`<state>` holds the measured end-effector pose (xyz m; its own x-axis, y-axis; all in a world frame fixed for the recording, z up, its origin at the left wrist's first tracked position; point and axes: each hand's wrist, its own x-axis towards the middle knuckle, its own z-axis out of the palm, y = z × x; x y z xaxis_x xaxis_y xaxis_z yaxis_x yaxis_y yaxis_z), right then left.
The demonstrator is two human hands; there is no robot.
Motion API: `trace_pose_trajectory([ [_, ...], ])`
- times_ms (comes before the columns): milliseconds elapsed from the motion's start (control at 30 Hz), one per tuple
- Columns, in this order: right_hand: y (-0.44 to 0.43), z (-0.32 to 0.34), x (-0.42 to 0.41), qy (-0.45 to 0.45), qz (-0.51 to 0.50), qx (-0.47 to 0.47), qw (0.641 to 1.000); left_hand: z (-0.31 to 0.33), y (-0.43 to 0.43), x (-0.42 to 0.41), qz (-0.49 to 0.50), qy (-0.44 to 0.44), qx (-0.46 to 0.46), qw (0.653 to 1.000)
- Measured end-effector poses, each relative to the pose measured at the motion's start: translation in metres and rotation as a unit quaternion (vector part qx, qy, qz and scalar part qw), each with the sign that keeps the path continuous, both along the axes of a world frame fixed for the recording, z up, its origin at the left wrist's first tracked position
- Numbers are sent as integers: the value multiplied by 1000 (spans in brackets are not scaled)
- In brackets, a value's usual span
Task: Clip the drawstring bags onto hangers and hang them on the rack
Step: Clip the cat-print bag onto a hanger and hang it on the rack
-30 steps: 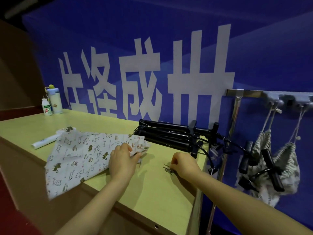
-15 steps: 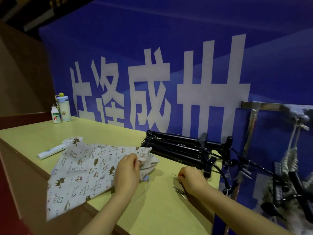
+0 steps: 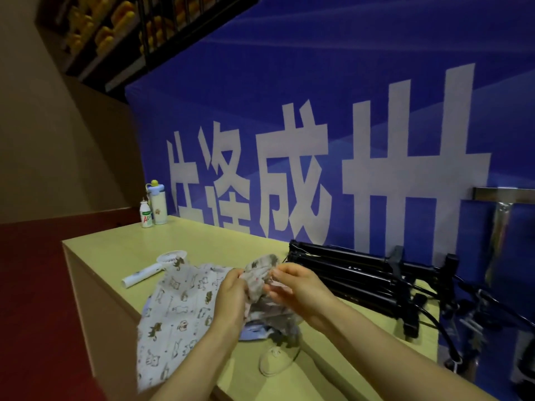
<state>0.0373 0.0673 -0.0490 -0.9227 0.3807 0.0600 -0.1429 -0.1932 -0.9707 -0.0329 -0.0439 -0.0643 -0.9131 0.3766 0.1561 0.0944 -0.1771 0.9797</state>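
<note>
Drawstring bag (image 3: 179,311), pale cloth printed with small cartoon animals, is lifted at its bunched top by both hands just above the table (image 3: 208,238), while the rest of it drapes away from the grip, down and to the left over the table's edge. The left hand (image 3: 231,296) has its fingers curled round the gathered cloth from the left. The right hand (image 3: 295,287) meets it from the other side, thumb and fingertips pinching the same crumpled bunch, so the two hands sit nearly touching with the fabric between them; motion blur hides whether anything else is in that pinch. Below the grip, toward the person, a pale cord loop (image 3: 269,364) lies on the tabletop. Just to the right of the grip a stack of black hangers (image 3: 347,270) lies on the table, and farther right, past the table's end, stands the metal rack (image 3: 503,206). To the left of the grip lies a white handheld fan (image 3: 144,274), and well beyond it, at the far corner, stand two small bottles (image 3: 153,209) against the blue banner (image 3: 347,82).
</note>
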Motion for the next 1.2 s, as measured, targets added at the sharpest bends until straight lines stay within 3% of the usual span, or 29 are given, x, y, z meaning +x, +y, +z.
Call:
trace_pose_trajectory([
  [67,-10,8,-11,9,13,4,1000,7,-9,3,-28,-2,29,999],
  [133,-21,19,-17,25,13,44,999,21,-18,5,-28,60,-20,998],
  [267,-53,50,-24,58,40,82,994,59,-41,1,112,170,-89,975],
  [367,-92,72,-24,67,89,119,987,84,-78,-3,223,169,-49,959],
  [500,-162,79,-11,71,159,203,964,102,-151,0,378,159,-49,911],
  [733,-246,67,17,83,253,230,936,116,-242,40,535,184,-28,824],
  [867,-245,57,30,97,200,317,922,113,-245,54,494,205,-41,844],
  [1000,-208,53,44,126,72,222,964,95,-231,49,317,119,-141,930],
  [1100,-184,59,52,140,7,155,978,80,-208,49,237,85,-176,952],
  [1200,-188,56,63,125,55,125,983,73,-185,53,141,58,-182,971],
])
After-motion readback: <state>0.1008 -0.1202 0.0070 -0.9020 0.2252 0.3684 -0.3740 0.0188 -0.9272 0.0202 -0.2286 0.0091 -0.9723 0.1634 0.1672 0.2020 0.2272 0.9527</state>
